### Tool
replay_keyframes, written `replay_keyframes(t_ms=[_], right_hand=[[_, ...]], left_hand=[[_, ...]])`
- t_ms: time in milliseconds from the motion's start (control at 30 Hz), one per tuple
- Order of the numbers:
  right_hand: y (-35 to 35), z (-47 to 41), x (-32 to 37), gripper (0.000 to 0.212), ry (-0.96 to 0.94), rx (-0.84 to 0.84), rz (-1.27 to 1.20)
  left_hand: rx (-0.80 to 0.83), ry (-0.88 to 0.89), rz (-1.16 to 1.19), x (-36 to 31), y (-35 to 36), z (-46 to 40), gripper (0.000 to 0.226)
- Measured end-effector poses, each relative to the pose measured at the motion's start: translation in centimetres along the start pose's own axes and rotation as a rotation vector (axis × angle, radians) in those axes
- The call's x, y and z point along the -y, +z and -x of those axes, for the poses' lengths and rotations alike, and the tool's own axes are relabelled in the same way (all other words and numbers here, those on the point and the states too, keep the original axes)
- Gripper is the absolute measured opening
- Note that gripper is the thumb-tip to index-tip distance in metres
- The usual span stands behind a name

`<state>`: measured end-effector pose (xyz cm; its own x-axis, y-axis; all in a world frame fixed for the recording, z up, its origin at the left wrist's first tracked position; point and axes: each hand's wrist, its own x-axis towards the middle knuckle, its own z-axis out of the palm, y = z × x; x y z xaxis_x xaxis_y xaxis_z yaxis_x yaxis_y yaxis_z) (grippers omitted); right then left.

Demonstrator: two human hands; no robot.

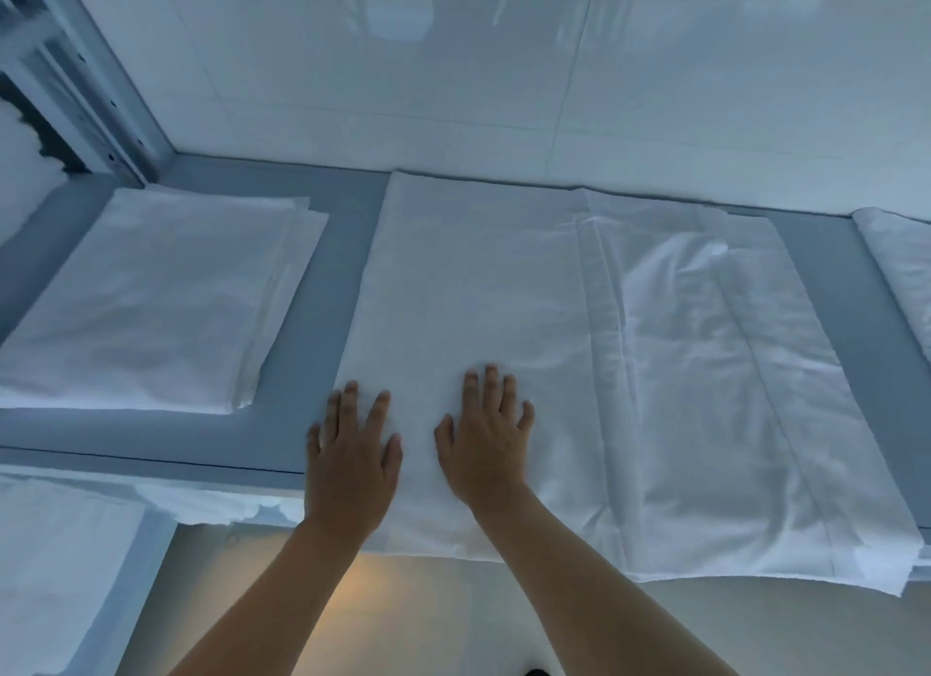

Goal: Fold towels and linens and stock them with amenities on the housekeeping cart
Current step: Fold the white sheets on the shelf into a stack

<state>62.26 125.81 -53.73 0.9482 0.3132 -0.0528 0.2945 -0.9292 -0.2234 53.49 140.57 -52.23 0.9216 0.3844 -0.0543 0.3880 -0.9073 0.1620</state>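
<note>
Both hands lie flat, fingers straight and spread, on the near end of a white folded sheet (504,292): the left hand (350,453) at the sheet's left edge, the right hand (486,438) just beside it toward the middle. The sheet lies across a grey shelf (312,302), its near edge hanging over the front. Left of the sheet, apart from it, sits a stack of folded white linens (146,297). Right of the sheet another white linen (902,262) shows at the frame's edge. Beyond the sheet rises a glossy white wall (453,70).
</note>
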Motion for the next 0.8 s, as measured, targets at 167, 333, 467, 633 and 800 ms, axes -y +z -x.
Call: replay_keyframes(t_ms=[167,333,467,633,800], right_hand=[[-2.0,-4.3,0.5,0.061,-0.2,0.023,0.08],[-2.2,-9.4,5.1,0.049,-0.345,0.046,0.107],[-2.0,-13.3,8.8,0.047,-0.34,0.052,0.151],[-1.5,-17.5,12.1,0.049,-0.247,0.041,0.152],[-0.6,-20.5,14.6,0.054,-0.205,-0.022,0.212]], left_hand=[[-0.014,-0.162,0.002,-0.6,-0.2,0.7,0.058],[-0.033,-0.27,0.02,-0.9,-0.3,1.2,0.061],[-0.071,-0.285,0.05,-0.3,-0.5,0.9,0.063],[-0.082,-0.327,0.092,0.8,-0.7,0.3,0.069],[-0.096,-0.34,0.086,0.8,-0.5,0.4,0.07]])
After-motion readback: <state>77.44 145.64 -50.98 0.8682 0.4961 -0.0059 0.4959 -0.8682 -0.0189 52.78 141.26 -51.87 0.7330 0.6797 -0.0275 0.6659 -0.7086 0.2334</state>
